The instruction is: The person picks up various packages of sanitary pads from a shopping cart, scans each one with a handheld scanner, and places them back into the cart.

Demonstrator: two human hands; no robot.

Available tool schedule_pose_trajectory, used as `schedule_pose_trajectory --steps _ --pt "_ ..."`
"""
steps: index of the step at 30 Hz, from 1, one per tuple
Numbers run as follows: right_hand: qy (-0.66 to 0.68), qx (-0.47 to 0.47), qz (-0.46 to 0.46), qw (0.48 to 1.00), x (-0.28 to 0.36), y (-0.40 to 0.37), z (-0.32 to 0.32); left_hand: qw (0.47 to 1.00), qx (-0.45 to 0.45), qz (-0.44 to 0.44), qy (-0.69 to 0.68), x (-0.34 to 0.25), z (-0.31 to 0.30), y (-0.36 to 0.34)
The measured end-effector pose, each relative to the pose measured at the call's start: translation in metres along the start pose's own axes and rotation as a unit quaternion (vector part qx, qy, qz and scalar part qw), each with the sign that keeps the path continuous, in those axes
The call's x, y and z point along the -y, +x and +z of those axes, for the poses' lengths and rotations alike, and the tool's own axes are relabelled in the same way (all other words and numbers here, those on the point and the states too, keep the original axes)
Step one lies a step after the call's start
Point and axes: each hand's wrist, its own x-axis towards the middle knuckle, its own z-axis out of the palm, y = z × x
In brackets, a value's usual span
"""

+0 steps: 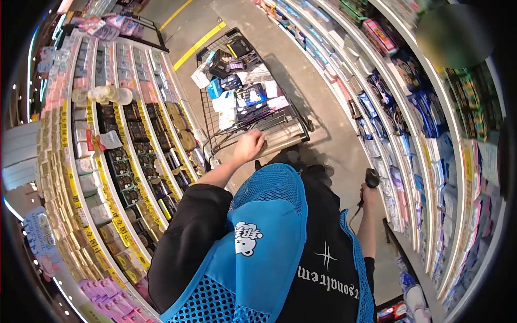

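Note:
My left hand (251, 145) is closed at the near end of a shopping cart (207, 110), its fingers curled over the handle bar (283, 140). Packaged goods (250, 96) in black, blue, white and purple wrappers fill the cart. Low on my right side, my right hand (368, 195) is wrapped round a black handheld barcode scanner (372, 178), its head pointing forward. A thin cord (354, 216) hangs from the scanner toward my blue mesh vest (269, 226).
Shelves of small boxes and packets (129, 161) with yellow label strips line the left side. Tall shelves of bagged packages (420, 113) run along the right. Yellow lines (199, 46) cross the grey floor (318, 102) ahead of the cart.

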Motion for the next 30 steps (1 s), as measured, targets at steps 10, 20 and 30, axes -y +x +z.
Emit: schedule_pose_trajectory --steps 10,20,30 --pt "-0.26 0.006 -0.158 0.953 0.051 -0.086 0.093 0.956 -0.26 -0.126 0.048 0.192 -0.074 0.093" --pt "-0.403 0.002 -0.094 0.91 0.014 -0.134 0.137 0.818 -0.375 -0.435 -0.012 0.337 -0.107 0.191" --pt "-0.222 -0.058 0.072 0.971 0.009 -0.196 0.109 0.874 -0.243 -0.417 0.048 0.35 -0.106 0.254"
